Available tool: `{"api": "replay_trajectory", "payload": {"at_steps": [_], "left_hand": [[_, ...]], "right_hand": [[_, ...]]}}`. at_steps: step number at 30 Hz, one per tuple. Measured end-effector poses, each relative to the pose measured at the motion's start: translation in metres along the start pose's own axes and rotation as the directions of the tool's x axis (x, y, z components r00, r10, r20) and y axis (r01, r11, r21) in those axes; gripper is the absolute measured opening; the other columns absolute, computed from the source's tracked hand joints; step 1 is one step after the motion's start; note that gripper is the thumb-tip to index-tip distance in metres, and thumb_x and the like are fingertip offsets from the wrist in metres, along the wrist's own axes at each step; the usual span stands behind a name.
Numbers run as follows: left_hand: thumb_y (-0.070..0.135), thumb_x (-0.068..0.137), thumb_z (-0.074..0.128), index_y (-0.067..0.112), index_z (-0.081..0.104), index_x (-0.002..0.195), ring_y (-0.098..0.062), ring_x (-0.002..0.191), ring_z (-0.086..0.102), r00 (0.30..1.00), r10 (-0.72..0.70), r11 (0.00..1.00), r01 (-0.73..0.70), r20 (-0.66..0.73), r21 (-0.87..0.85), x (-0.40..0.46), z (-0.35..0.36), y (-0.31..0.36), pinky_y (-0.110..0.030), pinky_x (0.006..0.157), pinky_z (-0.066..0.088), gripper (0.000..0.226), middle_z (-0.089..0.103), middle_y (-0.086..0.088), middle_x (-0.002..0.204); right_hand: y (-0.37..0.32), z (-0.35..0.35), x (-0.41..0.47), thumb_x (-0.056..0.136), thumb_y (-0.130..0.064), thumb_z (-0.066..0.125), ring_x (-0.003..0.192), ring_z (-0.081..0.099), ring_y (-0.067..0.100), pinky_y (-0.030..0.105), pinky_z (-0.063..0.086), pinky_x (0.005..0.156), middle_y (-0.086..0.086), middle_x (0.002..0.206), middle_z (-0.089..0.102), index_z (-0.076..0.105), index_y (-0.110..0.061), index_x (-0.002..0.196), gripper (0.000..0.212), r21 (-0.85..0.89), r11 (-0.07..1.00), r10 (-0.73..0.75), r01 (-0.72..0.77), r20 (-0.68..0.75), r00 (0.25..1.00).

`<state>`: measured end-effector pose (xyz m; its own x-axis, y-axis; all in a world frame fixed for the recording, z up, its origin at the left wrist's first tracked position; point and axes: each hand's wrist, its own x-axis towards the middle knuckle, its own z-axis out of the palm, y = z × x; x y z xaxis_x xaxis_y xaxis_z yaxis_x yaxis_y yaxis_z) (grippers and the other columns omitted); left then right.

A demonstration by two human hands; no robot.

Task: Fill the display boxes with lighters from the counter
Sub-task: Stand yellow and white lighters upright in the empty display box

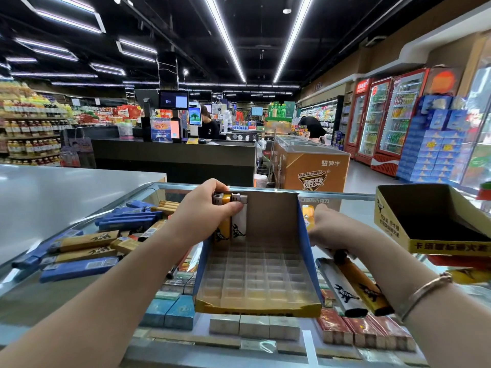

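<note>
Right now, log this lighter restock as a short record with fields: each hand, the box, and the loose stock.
left hand: pinches an orange lighter and a white lighter, upright at the back left of the display box
right hand: grips the box's right wall
display box: plastic grid otherwise unfilled
loose lighters: blue and tan, piled on the glass counter, left
second box: right, inside dark

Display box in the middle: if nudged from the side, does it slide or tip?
Display box probably slides: thin cardboard, nearly empty, on smooth glass counter. Tall back wall may flex. Right hand bracing its side suggests it shifts easily.
</note>
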<state>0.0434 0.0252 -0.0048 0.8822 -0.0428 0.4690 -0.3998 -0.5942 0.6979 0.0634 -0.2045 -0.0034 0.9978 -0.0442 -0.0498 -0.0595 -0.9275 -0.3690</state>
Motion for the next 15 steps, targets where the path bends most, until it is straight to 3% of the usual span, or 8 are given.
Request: {"api": "replay_trajectory", "payload": {"at_steps": [5,10,13,15], "left_hand": [[0.035,0.083,0.065,0.028,0.047,0.096,-0.011,0.083,0.058,1.000,0.005,1.000,-0.005,-0.001,0.006,0.000,0.000,0.000,-0.023,0.067,0.051,0.023,0.057,0.003,0.089],[0.034,0.083,0.066,0.030,0.047,0.093,-0.012,0.084,0.058,1.000,-0.001,1.000,0.001,0.005,-0.005,0.000,-0.001,-0.001,-0.029,0.072,0.054,0.022,0.058,0.003,0.090],[0.034,0.083,0.065,0.032,0.046,0.092,-0.011,0.083,0.058,1.000,-0.002,1.000,0.002,0.005,-0.001,0.000,0.000,-0.002,-0.027,0.069,0.053,0.022,0.057,0.004,0.089],[0.034,0.083,0.065,0.033,0.045,0.092,-0.010,0.081,0.058,1.000,0.005,1.000,-0.005,-0.003,-0.003,-0.001,0.002,-0.001,-0.023,0.064,0.051,0.021,0.057,0.004,0.088]], "right_hand": [[-0.003,0.001,-0.001,0.075,-0.013,0.067,0.075,0.051,0.017,0.027,0.038,0.054,0.006,0.083,0.051,0.044,-0.011,0.102,0.035,-0.053,0.997,-0.063,0.061,-0.039,0.997],[-0.004,0.000,-0.002,0.079,-0.002,0.062,0.068,0.049,0.016,0.024,0.036,0.047,0.007,0.080,0.047,0.038,-0.011,0.099,0.033,-0.008,0.997,-0.071,0.071,-0.101,0.992],[0.003,-0.008,-0.001,0.081,0.000,0.055,0.080,0.056,0.028,0.037,0.051,0.063,0.017,0.094,0.051,0.039,-0.010,0.107,0.033,0.301,0.946,-0.063,0.124,-0.205,0.977],[0.005,-0.022,-0.007,0.080,0.002,0.057,0.071,0.058,0.027,0.038,0.050,0.058,0.019,0.093,0.052,0.041,-0.009,0.110,0.036,0.636,0.744,-0.045,0.205,-0.257,0.965]]}}
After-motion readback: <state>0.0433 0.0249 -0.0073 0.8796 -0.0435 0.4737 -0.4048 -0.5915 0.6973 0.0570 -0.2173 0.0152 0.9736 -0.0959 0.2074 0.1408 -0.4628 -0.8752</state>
